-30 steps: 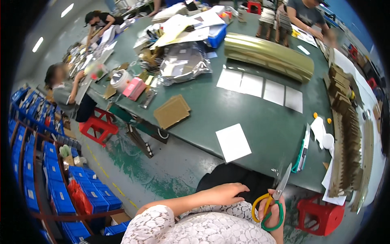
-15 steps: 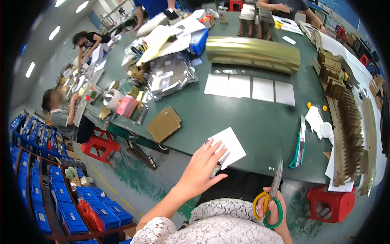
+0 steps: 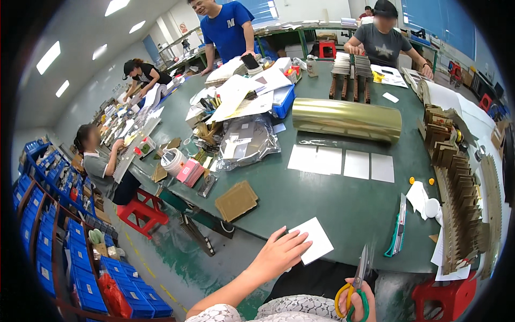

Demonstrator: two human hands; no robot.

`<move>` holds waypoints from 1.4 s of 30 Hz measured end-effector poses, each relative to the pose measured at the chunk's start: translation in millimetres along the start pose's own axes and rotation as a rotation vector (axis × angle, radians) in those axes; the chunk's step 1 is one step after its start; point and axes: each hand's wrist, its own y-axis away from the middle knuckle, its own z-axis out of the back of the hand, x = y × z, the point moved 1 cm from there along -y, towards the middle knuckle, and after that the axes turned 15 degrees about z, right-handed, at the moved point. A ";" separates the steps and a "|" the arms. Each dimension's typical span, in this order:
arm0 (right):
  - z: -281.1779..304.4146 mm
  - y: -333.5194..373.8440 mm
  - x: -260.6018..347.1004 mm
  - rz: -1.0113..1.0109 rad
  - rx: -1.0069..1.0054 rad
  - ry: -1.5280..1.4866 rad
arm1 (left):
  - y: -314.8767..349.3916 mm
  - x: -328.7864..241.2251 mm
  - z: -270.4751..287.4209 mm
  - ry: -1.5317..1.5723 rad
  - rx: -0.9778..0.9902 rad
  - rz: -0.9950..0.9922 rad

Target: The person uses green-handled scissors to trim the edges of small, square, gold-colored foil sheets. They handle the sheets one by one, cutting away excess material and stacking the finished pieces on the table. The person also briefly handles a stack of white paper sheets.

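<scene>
A white square sheet lies at the near edge of the green table. My left hand rests on its left side, fingers stretched out and apart over the sheet; the thumb hardly shows. In my right hand is a pair of scissors, with one yellow and one green handle loop. Their blades point up toward the table edge and look closed or nearly so. To the right of the sheet lies a teal utility knife. Several white rectangular sheets lie in a row farther back.
Behind the row lies a gold-tinted film roll. A brown stack of flat pieces sits left of my hand. Notched brown strips line the right side. Clutter and a plastic bag fill the far left. Other people work around the table.
The view has tilted up, so the table sits lower and more of the people shows. My left thumb, spread out before, is now drawn in. The scissors stay in my right hand.
</scene>
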 end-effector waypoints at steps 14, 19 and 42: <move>-5.3 6.1 3.4 0.014 -0.034 0.021 | -27.4 6.7 11.1 0.722 -0.113 0.294; -0.9 -3.3 13.1 0.160 -0.028 0.146 | -31.0 -14.5 6.3 1.413 0.087 0.576; 8.5 -1.2 15.6 0.095 -0.191 0.390 | -8.1 -83.4 -37.3 1.691 0.868 0.495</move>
